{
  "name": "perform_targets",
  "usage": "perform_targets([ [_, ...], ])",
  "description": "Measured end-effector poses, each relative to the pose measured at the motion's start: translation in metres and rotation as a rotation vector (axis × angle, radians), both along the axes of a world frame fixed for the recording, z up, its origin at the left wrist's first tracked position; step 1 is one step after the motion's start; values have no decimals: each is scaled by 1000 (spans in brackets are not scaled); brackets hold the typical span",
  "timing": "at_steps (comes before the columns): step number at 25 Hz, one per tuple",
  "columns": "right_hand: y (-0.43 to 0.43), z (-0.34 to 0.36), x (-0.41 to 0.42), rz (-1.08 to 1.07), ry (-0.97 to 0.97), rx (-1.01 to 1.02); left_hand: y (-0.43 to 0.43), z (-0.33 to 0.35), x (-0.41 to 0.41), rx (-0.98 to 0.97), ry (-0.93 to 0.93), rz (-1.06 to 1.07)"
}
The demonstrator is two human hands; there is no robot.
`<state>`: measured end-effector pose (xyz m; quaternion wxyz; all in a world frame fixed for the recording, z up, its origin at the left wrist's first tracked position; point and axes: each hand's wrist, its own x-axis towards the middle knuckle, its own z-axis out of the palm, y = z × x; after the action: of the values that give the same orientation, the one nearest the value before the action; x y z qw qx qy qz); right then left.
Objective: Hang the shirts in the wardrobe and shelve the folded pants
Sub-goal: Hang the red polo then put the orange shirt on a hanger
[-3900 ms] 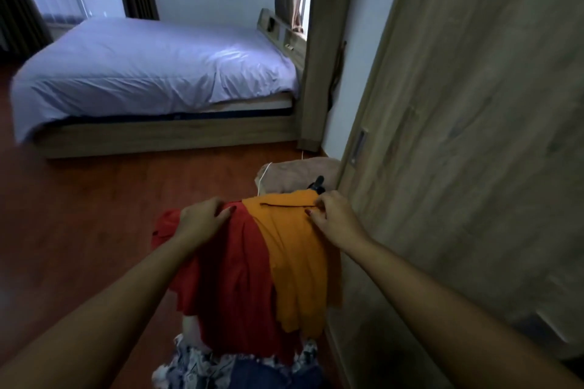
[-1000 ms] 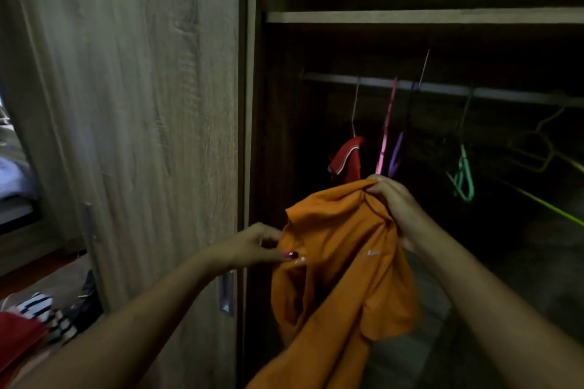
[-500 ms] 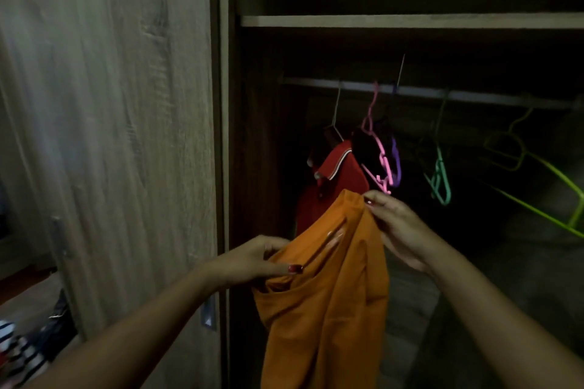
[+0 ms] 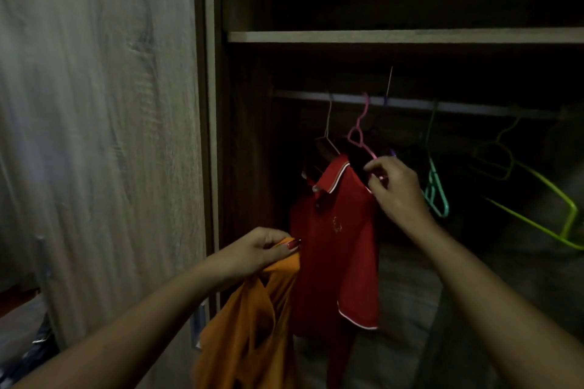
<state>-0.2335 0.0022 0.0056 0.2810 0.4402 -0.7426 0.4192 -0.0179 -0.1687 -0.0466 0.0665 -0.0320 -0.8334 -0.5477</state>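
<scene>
I face the open, dark wardrobe. My left hand (image 4: 259, 251) grips an orange shirt (image 4: 249, 328) that hangs down limp at the lower centre. A red polo shirt (image 4: 338, 240) with white trim hangs from a thin hanger on the metal rail (image 4: 474, 109). My right hand (image 4: 395, 189) is raised beside the red collar, its fingers pinched on the lower end of a pink hanger (image 4: 360, 136) hooked over the rail.
A closed wooden sliding door (image 4: 101, 136) fills the left. A shelf board (image 4: 395, 36) runs above the rail. A teal hanger (image 4: 437, 196) and a yellow-green hanger (image 4: 537, 196) hang to the right. Some clothes (image 4: 28, 354) show at the bottom left.
My right hand has let go of the orange shirt and risen to the pink hanger. The orange shirt now hangs lower from my left hand alone.
</scene>
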Motion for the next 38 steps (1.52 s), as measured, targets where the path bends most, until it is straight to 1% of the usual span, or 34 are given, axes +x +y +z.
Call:
perform_targets([
  [2,-17,6,-18,-208,79,64,1,9,-1,-1,25,7],
  [4,-30,9,-31,-373,94,117,-3,18,3,-12,38,7],
  [5,-35,11,-37,-444,68,134,-5,21,5,-24,46,13],
  [7,-38,19,-46,-558,-47,188,-11,27,7,-48,58,39],
  [9,-38,23,-53,-592,-159,246,-16,31,10,-52,68,66],
  [11,-41,23,-61,-547,-249,249,-19,32,13,-52,86,82],
  [14,-52,22,-67,-349,-418,191,-19,33,14,-47,104,109],
  [16,-61,20,-67,-182,-499,76,-18,33,13,-49,117,143],
  [18,-67,18,-60,-43,-550,-94,-19,34,11,-57,131,189],
  [19,-65,14,-55,-7,-526,-177,-19,34,10,-63,133,206],
  [22,-51,-16,-41,-10,-274,-335,-19,36,4,-90,150,248],
  [24,-43,-52,-30,36,-294,-382,-18,38,0,-93,161,267],
  [26,-38,-80,-27,9,-372,-325,-16,39,-5,-95,172,278],
  [28,-36,-87,-32,-77,-396,-238,-15,40,-9,-105,158,286],
  [30,-27,-82,-28,-125,-358,-267,-14,41,-13,-100,149,284],
  [32,-12,-85,-12,-63,-325,-364,-13,40,-17,-71,139,292],
  [33,-4,-88,0,-4,-341,-411,-13,40,-19,-56,135,301],
  [35,9,-88,28,141,-427,-532,-13,39,-24,-27,126,306],
  [38,15,-57,69,386,-520,-695,-10,38,-29,43,92,296],
])
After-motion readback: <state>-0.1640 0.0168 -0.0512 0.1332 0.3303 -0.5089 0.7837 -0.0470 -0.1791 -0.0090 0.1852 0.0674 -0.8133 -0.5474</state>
